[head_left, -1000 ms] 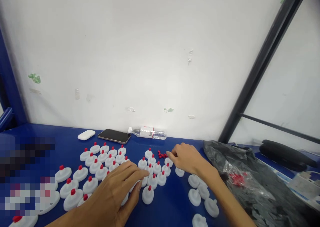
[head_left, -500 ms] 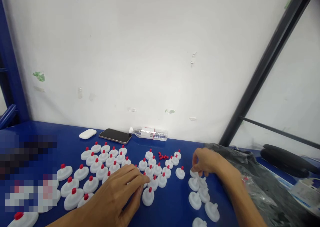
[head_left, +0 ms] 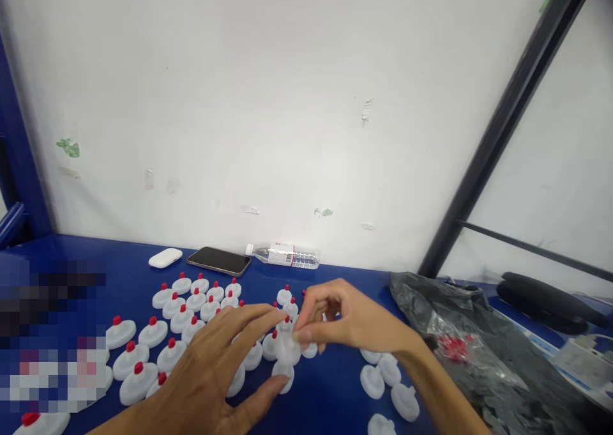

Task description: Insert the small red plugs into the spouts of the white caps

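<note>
My right hand point(head_left: 347, 317) pinches a white round plastic cap point(head_left: 288, 349) with thumb and fingertips, above the middle cluster of caps. My left hand point(head_left: 215, 365) is palm down just left of it, thumb and fingers apart, holding nothing. Its fingertips come close to the held cap, and whether they touch it I cannot tell. Several white caps with red tips point(head_left: 138, 384) stand on the blue table around and behind my left hand. To the right lie several white caps without red tips point(head_left: 372, 382). My right hand hides most of the loose red tips behind it.
A clear water bottle point(head_left: 287, 255), a dark phone point(head_left: 219, 260) and a white earbud case point(head_left: 165, 257) lie along the wall. On the right are a dark plastic bag point(head_left: 460, 307), a clear bag with red pieces point(head_left: 454, 349) and a black case point(head_left: 541, 301).
My right hand has moved left from the untipped caps to the middle cluster, bringing one white cap. My left hand has opened, its thumb spreading away from the fingers.
</note>
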